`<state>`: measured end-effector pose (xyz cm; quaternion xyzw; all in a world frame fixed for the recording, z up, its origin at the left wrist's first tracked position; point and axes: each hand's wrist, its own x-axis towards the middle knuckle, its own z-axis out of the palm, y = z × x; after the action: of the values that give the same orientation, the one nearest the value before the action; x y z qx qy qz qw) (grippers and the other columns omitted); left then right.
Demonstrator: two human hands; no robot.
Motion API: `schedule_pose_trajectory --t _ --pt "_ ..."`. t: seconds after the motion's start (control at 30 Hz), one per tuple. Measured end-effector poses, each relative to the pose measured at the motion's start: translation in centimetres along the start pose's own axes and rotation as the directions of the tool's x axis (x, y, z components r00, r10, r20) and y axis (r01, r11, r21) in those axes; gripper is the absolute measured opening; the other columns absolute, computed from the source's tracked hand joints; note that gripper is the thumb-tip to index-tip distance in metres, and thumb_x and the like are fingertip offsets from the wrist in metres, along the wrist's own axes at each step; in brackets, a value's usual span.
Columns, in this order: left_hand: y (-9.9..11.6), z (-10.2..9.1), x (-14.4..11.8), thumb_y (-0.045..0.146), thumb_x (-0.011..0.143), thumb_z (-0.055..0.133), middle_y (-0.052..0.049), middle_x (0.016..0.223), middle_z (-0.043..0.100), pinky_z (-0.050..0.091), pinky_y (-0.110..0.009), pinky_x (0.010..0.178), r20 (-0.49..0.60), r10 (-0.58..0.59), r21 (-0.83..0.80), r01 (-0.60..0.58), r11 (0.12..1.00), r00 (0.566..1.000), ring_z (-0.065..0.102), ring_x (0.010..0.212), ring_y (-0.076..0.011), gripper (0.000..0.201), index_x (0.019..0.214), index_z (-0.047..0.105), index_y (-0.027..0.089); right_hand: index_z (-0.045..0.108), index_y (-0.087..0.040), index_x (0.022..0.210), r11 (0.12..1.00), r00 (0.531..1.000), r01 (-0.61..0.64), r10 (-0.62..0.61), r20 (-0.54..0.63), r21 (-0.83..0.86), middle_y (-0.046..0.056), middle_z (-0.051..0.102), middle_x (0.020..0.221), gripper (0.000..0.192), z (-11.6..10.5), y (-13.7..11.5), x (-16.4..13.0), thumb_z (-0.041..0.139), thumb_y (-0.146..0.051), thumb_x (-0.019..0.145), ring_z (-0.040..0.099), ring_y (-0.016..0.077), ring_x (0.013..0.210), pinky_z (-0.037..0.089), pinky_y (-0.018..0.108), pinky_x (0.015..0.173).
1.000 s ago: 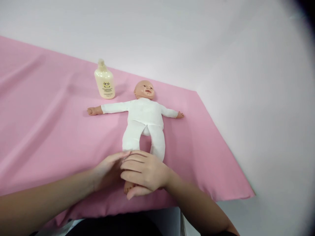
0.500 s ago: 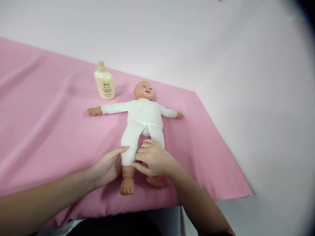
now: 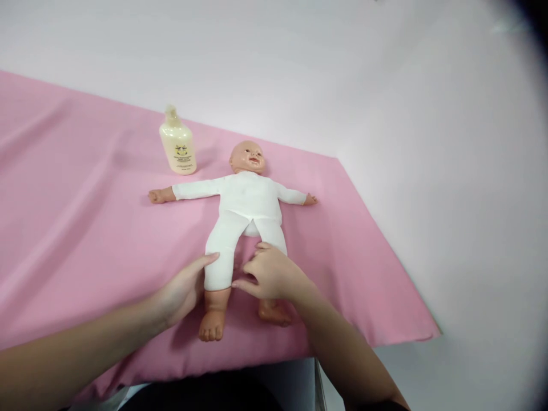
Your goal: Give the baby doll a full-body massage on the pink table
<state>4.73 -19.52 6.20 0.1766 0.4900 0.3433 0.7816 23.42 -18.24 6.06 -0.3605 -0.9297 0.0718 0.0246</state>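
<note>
A baby doll (image 3: 250, 197) in a white top and white trousers lies face up, with its arms spread and its feet towards me. My left hand (image 3: 182, 294) is around the outer side of the doll's left-of-view lower leg. Its thumb lies on the white trouser leg, and its fingers are hidden behind the leg. Over the other lower leg is my right hand (image 3: 274, 274), its fingers bent and its thumb apart from them. That thumb's tip is at the trouser hem of the leg my left hand holds. I see nothing between the right thumb and fingers.
A cream pump bottle (image 3: 180, 148) with a printed label stands beyond the doll's outstretched arm, left of its head. A pink sheet (image 3: 107, 228) with soft folds covers the table, whose edges show at the right and front. Behind is a pale surface (image 3: 299, 68).
My right hand has moved slightly right, away from the leg in my left hand, and its thumb and fingers have parted. The held leg has shifted a little left with my left hand.
</note>
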Motion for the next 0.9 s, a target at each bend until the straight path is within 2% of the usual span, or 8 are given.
schedule_pose_trajectory --t 0.2,0.37,0.5,0.67,0.77,0.9 --pt "-0.1 -0.2 0.2 0.026 0.082 0.058 -0.012 0.115 0.064 0.040 -0.034 0.101 -0.025 0.011 0.018 -0.011 1.000 1.000 0.054 0.116 -0.0260 0.039 0.117 0.056 0.011 0.060 -0.015 0.057 1.000 1.000 -0.015 0.014 0.008 0.019 -0.001 0.054 0.049 0.059 0.1 0.3 0.3 0.038 -0.059 0.088 0.026 0.0079 0.047 0.030 0.029 0.065" --pt "0.3 0.5 -0.4 0.022 0.084 0.055 -0.010 0.117 0.064 0.039 -0.033 0.101 0.019 0.066 0.031 -0.067 0.997 0.998 0.054 0.116 -0.0254 0.037 0.119 0.056 0.013 0.059 -0.016 0.059 0.997 1.000 -0.022 0.022 -0.007 0.080 -0.003 0.052 0.048 0.059 0.1 0.4 0.3 0.037 -0.062 0.088 0.024 0.0077 0.047 0.028 0.027 0.062" --pt "0.3 0.7 -0.5 0.021 0.084 0.053 -0.009 0.118 0.063 0.039 -0.033 0.101 -0.002 0.092 0.047 -0.092 0.995 0.996 0.054 0.115 -0.0248 0.037 0.121 0.055 0.014 0.056 -0.016 0.059 0.996 0.999 0.015 -0.012 -0.032 0.093 -0.002 0.052 0.049 0.059 0.0 0.4 0.3 0.034 -0.062 0.088 0.025 0.0083 0.047 0.029 0.028 0.062" --pt "0.0 0.3 0.0 0.026 0.083 0.056 -0.010 0.116 0.064 0.040 -0.035 0.100 0.009 0.107 0.053 -0.108 0.993 0.994 0.054 0.115 -0.0263 0.041 0.122 0.054 0.013 0.055 -0.017 0.061 0.992 0.994 0.090 -0.084 -0.068 0.088 -0.002 0.054 0.052 0.054 -0.7 0.9 0.2 0.037 -0.060 0.088 0.033 0.0092 0.050 0.033 0.030 0.075" --pt "0.0 0.2 0.0 0.027 0.083 0.056 -0.009 0.117 0.064 0.040 -0.034 0.101 0.021 0.109 0.049 -0.110 0.993 0.994 0.055 0.114 -0.0255 0.041 0.123 0.054 0.014 0.055 -0.017 0.060 0.997 0.997 0.054 -0.051 -0.064 0.049 -0.003 0.055 0.052 0.053 -0.8 1.5 -0.1 0.039 -0.058 0.088 0.036 0.0092 0.051 0.032 0.033 0.085" --pt "0.0 0.3 -0.1 0.028 0.084 0.055 -0.009 0.119 0.063 0.039 -0.034 0.102 0.026 0.112 0.047 -0.114 0.992 0.993 0.055 0.115 -0.0248 0.044 0.125 0.052 0.015 0.054 -0.017 0.056 1.000 0.998 0.021 -0.021 -0.059 0.007 -0.003 0.053 0.050 0.055 -0.3 1.8 -0.1 0.039 -0.059 0.088 0.036 0.0088 0.050 0.031 0.035 0.091"
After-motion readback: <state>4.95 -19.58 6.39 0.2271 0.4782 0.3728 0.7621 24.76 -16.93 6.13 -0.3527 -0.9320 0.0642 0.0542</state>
